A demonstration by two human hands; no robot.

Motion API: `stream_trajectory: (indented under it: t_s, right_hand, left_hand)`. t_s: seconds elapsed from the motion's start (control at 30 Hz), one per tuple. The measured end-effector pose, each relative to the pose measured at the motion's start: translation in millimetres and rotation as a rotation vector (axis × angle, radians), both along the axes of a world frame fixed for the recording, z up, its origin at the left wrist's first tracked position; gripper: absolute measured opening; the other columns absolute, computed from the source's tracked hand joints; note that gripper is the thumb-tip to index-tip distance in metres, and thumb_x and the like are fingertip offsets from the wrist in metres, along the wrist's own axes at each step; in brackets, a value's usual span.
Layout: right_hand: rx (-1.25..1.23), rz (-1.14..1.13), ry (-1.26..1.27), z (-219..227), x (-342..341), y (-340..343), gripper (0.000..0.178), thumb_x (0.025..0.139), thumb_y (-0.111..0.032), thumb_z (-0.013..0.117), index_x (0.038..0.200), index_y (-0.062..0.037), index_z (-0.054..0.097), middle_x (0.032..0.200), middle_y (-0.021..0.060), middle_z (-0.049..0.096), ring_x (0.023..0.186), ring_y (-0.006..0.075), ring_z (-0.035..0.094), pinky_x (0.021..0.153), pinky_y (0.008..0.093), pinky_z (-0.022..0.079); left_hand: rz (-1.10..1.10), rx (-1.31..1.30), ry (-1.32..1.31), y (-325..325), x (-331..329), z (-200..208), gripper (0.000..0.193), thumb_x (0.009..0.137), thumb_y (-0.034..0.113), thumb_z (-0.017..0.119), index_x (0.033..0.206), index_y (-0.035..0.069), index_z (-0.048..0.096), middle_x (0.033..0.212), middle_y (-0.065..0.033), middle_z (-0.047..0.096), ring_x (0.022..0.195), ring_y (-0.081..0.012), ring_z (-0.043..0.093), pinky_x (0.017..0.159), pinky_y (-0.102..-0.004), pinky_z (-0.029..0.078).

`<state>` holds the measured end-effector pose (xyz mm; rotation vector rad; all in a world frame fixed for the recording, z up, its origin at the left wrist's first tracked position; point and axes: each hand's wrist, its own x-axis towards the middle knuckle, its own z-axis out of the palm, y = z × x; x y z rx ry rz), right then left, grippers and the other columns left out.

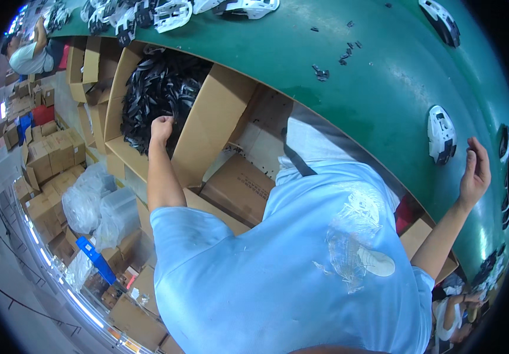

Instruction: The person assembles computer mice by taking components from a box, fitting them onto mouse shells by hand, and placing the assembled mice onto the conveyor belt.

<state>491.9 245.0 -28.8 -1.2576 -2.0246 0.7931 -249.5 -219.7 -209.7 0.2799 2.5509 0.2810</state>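
Black parts (163,82) beneath the left hand (162,128)

Stacked cartons (59,150) and plastic bags (89,200) crowd the left; white-and-black shells (441,131) dot the green tabletop (378,106). Slim, glossy, the parts lie heaped in a box (116,97), its tall flap (216,115) at right. Left hand curled, contents hidden; right hand (475,173) loosely extended near one shell.

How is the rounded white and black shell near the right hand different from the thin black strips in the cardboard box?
The white and black shell is mostly white; the thin strips are black. The shell looks broader than any strip. The shell lies on the green table; the strips are heaped in the cardboard box. Both show black.
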Motion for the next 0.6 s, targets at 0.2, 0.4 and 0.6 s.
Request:
stream_trajectory:
  t_s: [0.2, 0.4, 0.6]
  right_hand:
    - [0.021, 0.098, 0.004, 4, -15, 5, 0.028, 0.102, -0.004, 0.059, 0.128, 0.0044, 0.065, 0.123, 0.0129, 0.068, 0.115, 0.0202, 0.065, 0.100, 0.0302, 0.048]
    - [-0.005, 0.113, 0.006, 7, -8, 1, 0.027, 0.102, -0.004, 0.060, 0.126, 0.0051, 0.066, 0.121, 0.0134, 0.068, 0.113, 0.0202, 0.065, 0.099, 0.0313, 0.049]
    - [0.034, 0.145, 0.022, 9, -16, 7, 0.025, 0.101, -0.005, 0.060, 0.124, 0.0053, 0.067, 0.120, 0.0136, 0.068, 0.111, 0.0210, 0.065, 0.098, 0.0320, 0.049]
  left_hand:
    - [-0.143, -0.624, 0.366, 24, 61, 24, 0.066, 0.080, 0.055, 0.077, 0.124, 0.007, 0.069, 0.120, -0.0190, 0.070, 0.114, -0.0276, 0.068, 0.098, -0.0383, 0.053]
    - [-0.231, -0.336, 0.259, 15, 26, 40, 0.046, 0.092, 0.048, 0.064, 0.110, 0.007, 0.074, 0.112, -0.0213, 0.072, 0.111, -0.0384, 0.067, 0.096, -0.0461, 0.052]
    - [-0.105, -0.138, 0.356, 15, 6, 60, 0.063, 0.104, 0.057, 0.038, 0.108, 0.009, 0.078, 0.109, -0.0232, 0.073, 0.108, -0.0427, 0.066, 0.095, -0.0489, 0.050]
